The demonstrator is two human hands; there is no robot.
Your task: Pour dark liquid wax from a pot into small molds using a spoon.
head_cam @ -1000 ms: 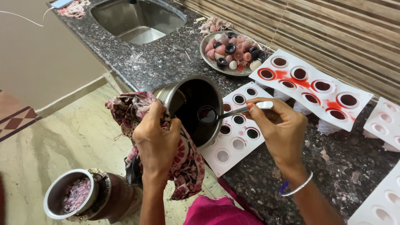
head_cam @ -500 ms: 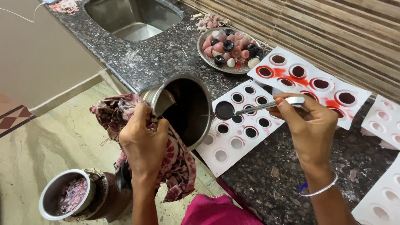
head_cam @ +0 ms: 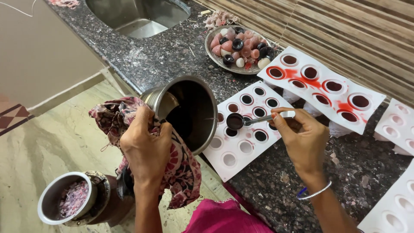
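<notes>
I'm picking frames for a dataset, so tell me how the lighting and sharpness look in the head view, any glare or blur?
Head view: soft, even daylight with weak shadows; mild glare on the steel pot rim and sink; the spoon and the white mould are sharp, both hands show no visible motion blur; wide-angle lens bends the counter edges slightly.

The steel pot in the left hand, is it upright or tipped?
Tipped. The steel pot leans sideways toward the white mould tray, its dark inside facing the camera, held through a patterned cloth by the left hand.
</notes>
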